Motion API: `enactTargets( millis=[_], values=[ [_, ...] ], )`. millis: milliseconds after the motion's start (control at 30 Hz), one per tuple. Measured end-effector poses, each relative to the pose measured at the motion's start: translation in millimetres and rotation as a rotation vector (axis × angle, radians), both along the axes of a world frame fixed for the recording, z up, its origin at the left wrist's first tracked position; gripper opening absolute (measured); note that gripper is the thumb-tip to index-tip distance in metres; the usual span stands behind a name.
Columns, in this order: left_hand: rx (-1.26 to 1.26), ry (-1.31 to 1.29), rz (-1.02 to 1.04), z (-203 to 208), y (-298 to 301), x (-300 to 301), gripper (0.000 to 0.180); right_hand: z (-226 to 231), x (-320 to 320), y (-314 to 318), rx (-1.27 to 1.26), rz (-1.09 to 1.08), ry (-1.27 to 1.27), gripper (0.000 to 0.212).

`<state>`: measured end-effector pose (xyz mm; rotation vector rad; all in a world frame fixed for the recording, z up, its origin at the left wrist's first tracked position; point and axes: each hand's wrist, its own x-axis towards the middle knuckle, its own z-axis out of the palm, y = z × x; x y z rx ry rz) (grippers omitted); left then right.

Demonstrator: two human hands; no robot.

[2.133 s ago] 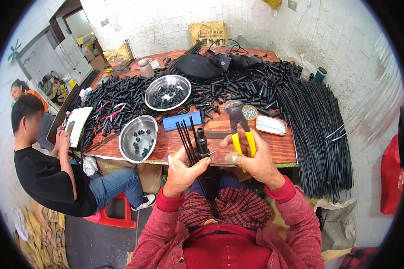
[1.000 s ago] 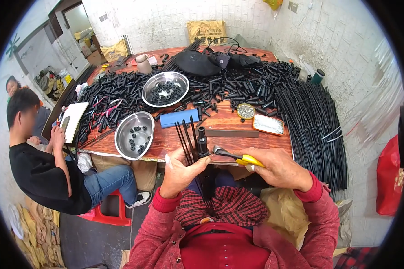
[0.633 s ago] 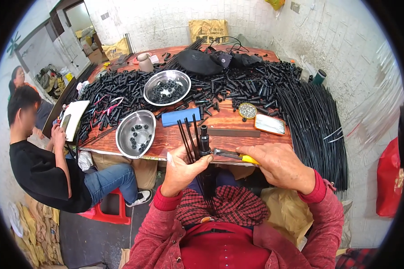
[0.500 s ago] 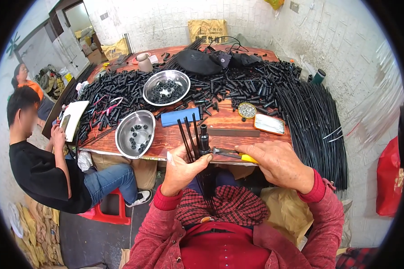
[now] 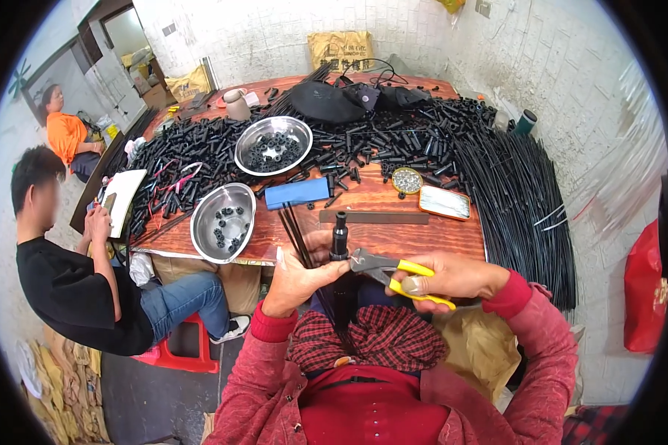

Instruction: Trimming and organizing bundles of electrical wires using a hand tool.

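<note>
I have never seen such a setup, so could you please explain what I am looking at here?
There is no machine: a person works with bare hands. The view comes from a wide fisheye camera, the left of two on that person's head, looking down, so straight edges bend.

The left hand holds thin black rods and a black stepped tube. The right hand grips yellow-handled pliers, their head close beside the tube.

On the reddish table lie a heap of black tubes, two metal bowls and a blue block.
</note>
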<state>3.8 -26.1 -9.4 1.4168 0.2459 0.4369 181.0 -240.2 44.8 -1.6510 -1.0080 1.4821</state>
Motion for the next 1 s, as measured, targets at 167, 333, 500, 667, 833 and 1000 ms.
enactTargets(
  millis=[167, 333, 500, 667, 833, 1000],
  values=[
    [0.043, 0.017, -0.187, 31, -7, -7, 0.049, -30, 11, -7, -0.041, 0.129, 0.599, 0.044],
    [0.358, -0.024, -0.133, 29, -9, -12, 0.037, -25, 0, -12, 0.005, 0.095, 0.490, 0.041],
    [0.217, -0.180, -0.096, 23, -8, -1, 0.026, -3, -7, -13, -0.055, 0.009, 0.158, 0.046],
    [0.229, -0.083, -0.122, 17, -4, -4, 0.031, 9, -21, -14, -0.056, -0.051, -0.041, 0.048],
    [0.177, -0.123, -0.077, 4, 2, 0, 0.032, 6, -31, -20, 0.337, -0.131, -0.720, 0.053],
    [0.114, -0.095, -0.044, 1, 2, 1, 0.032, 3, -36, -21, 0.699, -0.170, -1.309, 0.058]
  ],
)
